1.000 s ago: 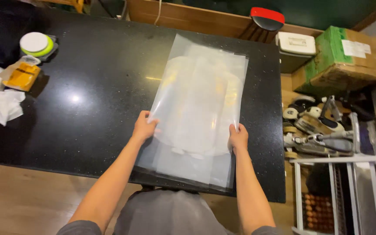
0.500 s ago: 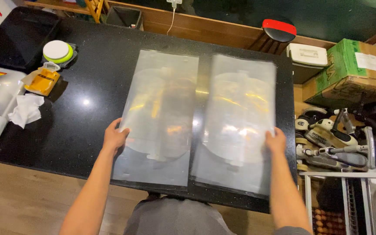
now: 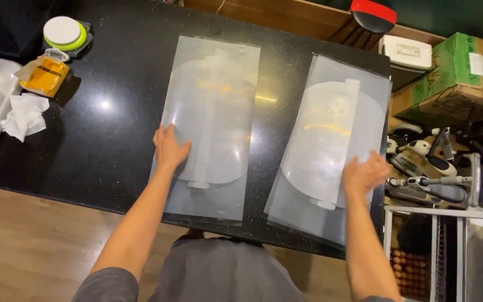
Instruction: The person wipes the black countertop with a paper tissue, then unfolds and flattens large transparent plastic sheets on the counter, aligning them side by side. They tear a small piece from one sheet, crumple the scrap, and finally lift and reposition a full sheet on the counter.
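A person's left hand [image 3: 169,150] presses flat, fingers spread, on one clear plastic sheet [image 3: 211,123] while the right hand [image 3: 364,173] rests open on a second sheet [image 3: 331,145], pinning both flat on the black countertop [image 3: 113,112]. Half a second ago the sheets lay edge to edge; now a strip of bare counter separates them, the hands wider apart

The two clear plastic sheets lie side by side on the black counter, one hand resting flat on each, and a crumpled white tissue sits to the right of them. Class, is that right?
Not quite. The head view shows the crumpled white tissue to the left of the sheets, near the counter's left end. The rest holds: the left hand rests on the left sheet, the right hand on the right sheet, side by side on the black counter.
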